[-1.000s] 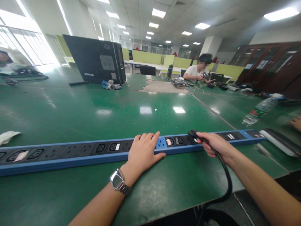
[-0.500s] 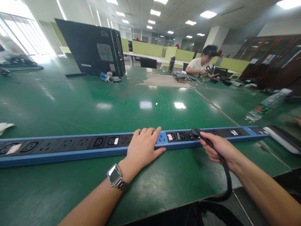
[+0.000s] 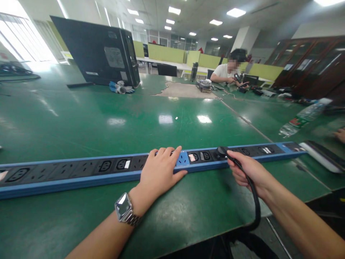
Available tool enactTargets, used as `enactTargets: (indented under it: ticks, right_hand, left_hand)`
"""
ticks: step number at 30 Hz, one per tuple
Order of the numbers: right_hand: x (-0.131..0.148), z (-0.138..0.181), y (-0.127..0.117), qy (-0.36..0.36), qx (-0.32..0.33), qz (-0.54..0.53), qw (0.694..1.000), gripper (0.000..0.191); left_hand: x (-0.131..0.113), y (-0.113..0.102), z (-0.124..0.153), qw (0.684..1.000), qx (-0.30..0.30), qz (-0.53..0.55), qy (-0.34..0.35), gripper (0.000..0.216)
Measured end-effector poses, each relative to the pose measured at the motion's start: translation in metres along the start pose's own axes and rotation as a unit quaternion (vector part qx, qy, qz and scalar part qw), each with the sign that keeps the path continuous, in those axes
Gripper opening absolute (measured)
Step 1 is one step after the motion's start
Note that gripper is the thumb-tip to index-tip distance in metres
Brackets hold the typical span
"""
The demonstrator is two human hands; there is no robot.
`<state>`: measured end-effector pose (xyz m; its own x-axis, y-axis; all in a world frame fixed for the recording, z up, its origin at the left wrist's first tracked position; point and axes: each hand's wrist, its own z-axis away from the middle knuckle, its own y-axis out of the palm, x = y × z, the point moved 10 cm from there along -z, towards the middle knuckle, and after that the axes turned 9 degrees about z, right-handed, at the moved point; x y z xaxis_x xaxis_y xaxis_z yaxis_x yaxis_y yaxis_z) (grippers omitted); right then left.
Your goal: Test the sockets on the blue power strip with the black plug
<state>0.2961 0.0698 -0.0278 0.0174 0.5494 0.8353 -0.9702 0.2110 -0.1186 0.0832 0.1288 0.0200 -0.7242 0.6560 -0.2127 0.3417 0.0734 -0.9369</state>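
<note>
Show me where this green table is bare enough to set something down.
Widest bare patch: the green table between the power strip and the computer tower. A narrower band runs along the near edge, left of the left hand. Crowded: around the right hand gripping the plug, and toward the water bottle.

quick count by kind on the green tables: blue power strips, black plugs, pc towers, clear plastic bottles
blue power strip: 1
black plug: 1
pc tower: 1
clear plastic bottle: 1
total: 4
</note>
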Motion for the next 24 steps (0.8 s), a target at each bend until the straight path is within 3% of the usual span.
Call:
enactTargets:
  ticks: [6, 13, 19, 21, 24]
  right_hand:
    - [-0.003, 0.002, 0.020, 0.009, 0.011, 0.009, 1.000, 0.039]
    - [-0.013, 0.000, 0.007, 0.022, 0.043, -0.036, 0.998, 0.039]
    - [-0.014, -0.003, 0.011, 0.024, 0.027, -0.013, 0.999, 0.040]
    - [-0.005, 0.004, 0.011, 0.018, 0.019, -0.020, 0.999, 0.039]
    - [0.034, 0.025, 0.015, -0.092, 0.006, -0.034, 0.995, 0.039]
  left_hand:
    - [0.001, 0.000, 0.000, 1.000, -0.008, -0.001, -0.001, 0.070]
    - [-0.002, -0.002, 0.001, 1.000, -0.019, -0.003, 0.003, 0.071]
    - [-0.001, -0.002, 0.001, 1.000, -0.016, -0.002, -0.002, 0.069]
    - [0.001, -0.001, 0.001, 1.000, -0.015, 0.004, -0.004, 0.069]
    - [0.000, -0.002, 0.000, 0.999, -0.025, 0.035, -0.002, 0.073]
